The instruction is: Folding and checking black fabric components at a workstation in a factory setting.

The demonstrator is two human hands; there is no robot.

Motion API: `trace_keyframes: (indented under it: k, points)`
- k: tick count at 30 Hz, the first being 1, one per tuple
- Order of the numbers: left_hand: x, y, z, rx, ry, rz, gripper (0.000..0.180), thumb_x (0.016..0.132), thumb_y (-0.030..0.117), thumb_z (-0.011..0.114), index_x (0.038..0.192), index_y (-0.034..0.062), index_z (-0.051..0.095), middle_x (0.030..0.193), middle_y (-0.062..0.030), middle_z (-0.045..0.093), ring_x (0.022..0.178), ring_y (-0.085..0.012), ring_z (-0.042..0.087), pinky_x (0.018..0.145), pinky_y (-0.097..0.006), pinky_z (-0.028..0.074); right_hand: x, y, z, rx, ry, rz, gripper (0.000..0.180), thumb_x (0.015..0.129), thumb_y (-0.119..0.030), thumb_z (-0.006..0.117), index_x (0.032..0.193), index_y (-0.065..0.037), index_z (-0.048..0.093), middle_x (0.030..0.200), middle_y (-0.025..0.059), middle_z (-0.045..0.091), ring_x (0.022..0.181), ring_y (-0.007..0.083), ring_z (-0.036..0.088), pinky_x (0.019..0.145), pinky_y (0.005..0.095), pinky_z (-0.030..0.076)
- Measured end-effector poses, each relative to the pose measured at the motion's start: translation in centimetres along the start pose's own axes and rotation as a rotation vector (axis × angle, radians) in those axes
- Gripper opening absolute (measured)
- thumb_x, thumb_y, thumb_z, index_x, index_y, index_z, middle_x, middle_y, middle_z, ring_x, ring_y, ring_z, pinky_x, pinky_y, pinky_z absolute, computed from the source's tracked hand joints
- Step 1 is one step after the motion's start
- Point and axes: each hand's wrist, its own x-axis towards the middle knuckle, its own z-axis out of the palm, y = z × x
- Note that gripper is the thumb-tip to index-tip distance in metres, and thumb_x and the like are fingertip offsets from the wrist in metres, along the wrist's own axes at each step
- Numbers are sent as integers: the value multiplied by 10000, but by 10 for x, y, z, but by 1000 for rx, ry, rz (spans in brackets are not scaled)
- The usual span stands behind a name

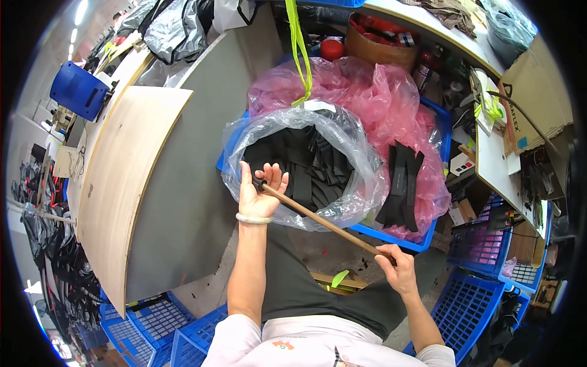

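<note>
Gripping wooden stick (318, 218), both hands' fingers closed (left hand (260, 191), right hand (397, 269)); clear bag (358, 153) holds black strips (318, 162).

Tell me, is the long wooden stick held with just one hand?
No, the left hand grips one end of the wooden stick and the right hand pinches the other end.

A grey tabletop (177, 183) stands left of the blue crate (391, 235). A curved plywood board (122, 177) lies flat on its left part, and a blue machine (79, 90) sits beyond that board's far end. Silver-grey fabric (174, 27) is heaped at the tabletop's far edge. The crate itself rests on the floor (324, 251), holding a clear bag of black strips (312, 162) and pink plastic (373, 92).
</note>
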Motion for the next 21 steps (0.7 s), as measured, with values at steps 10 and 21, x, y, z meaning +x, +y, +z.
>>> trace_keyframes:
  k: [10,21]
  points:
    - [-22,-39,10,421,-498,462,447,930,257,512,529,146,348,398,-51,389,489,-266,594,902,-442,453,-19,-27,49,488,-116,309,99,863,-140,618,902,-63,570,627,20,534,521,110,488,449,251,375]
    - [-66,-36,47,553,-701,388,482,969,413,373,590,117,401,463,-72,478,561,-281,627,903,-460,427,-44,-71,64,1179,-296,565,144,958,-211,473,898,-85,503,531,-48,311,417,35,239,377,186,190]
